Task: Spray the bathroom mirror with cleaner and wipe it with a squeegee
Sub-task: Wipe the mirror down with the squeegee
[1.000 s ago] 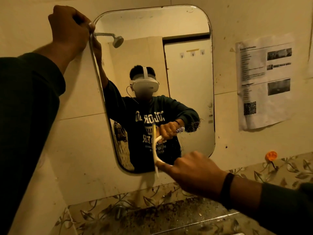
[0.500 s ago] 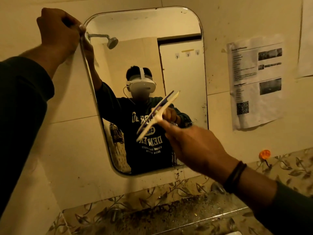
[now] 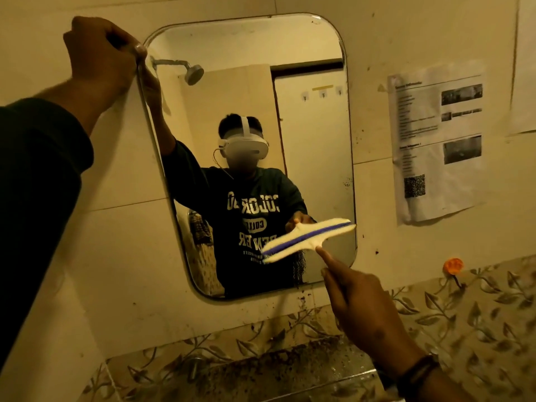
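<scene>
Up at the top left corner of the mirror (image 3: 307, 117), my left hand (image 3: 100, 56) curls its fingers around the rim, thumb side against the glass edge, the dark sleeve (image 3: 37, 181) running down from it. Lower, in front of the mirror's bottom right part, my right hand (image 3: 365, 311) grips the handle of the squeegee (image 3: 309, 238), with the forefinger stretched straight along it toward the head. Its white blade bar with a blue strip lies tilted, the right end higher and level with the mirror's right edge; I cannot tell whether the blade touches the glass. A dark band (image 3: 417, 375) sits on my right wrist. On the wall to the right of the mirror hangs a printed sheet (image 3: 435, 146) with small photos and a square code, and below it an orange hook (image 3: 453, 265) sits just above the leaf-patterned tile border (image 3: 464, 314). Beneath the mirror, a dark speckled ledge (image 3: 261, 372) runs along the bottom.
</scene>
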`<action>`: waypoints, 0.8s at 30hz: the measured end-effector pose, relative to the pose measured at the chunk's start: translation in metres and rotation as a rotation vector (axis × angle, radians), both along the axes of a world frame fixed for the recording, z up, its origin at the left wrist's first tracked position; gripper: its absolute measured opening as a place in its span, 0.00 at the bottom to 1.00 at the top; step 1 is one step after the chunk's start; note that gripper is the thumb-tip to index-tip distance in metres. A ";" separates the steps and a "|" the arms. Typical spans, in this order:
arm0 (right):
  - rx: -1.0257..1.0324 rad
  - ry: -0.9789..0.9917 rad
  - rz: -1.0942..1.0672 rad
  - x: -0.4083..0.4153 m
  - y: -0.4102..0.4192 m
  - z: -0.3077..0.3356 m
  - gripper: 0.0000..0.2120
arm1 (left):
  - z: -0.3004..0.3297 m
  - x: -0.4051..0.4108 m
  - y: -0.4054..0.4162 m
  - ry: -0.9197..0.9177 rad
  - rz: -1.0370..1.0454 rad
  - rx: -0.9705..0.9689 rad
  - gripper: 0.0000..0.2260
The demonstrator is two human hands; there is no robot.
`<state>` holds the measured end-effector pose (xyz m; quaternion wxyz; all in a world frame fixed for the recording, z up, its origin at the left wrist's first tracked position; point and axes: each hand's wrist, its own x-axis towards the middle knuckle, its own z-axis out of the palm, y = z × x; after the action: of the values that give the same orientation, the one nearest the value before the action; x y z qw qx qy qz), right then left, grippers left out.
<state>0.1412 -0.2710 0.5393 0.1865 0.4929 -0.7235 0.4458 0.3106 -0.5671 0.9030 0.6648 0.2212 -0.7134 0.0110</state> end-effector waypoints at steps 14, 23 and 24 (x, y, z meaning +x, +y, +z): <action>-0.307 -0.173 0.069 -0.039 0.008 0.061 0.16 | 0.001 -0.002 -0.009 0.013 -0.012 -0.021 0.11; -0.158 -0.248 0.006 -0.028 0.010 0.002 0.19 | 0.001 -0.003 -0.005 0.008 -0.017 0.017 0.11; -0.180 -0.216 -0.006 -0.028 0.011 0.010 0.19 | 0.001 -0.004 -0.005 0.015 -0.025 0.020 0.11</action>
<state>0.1136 -0.2599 0.5496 0.1520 0.4212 -0.6979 0.5589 0.3068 -0.5726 0.9043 0.6678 0.2191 -0.7113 -0.0062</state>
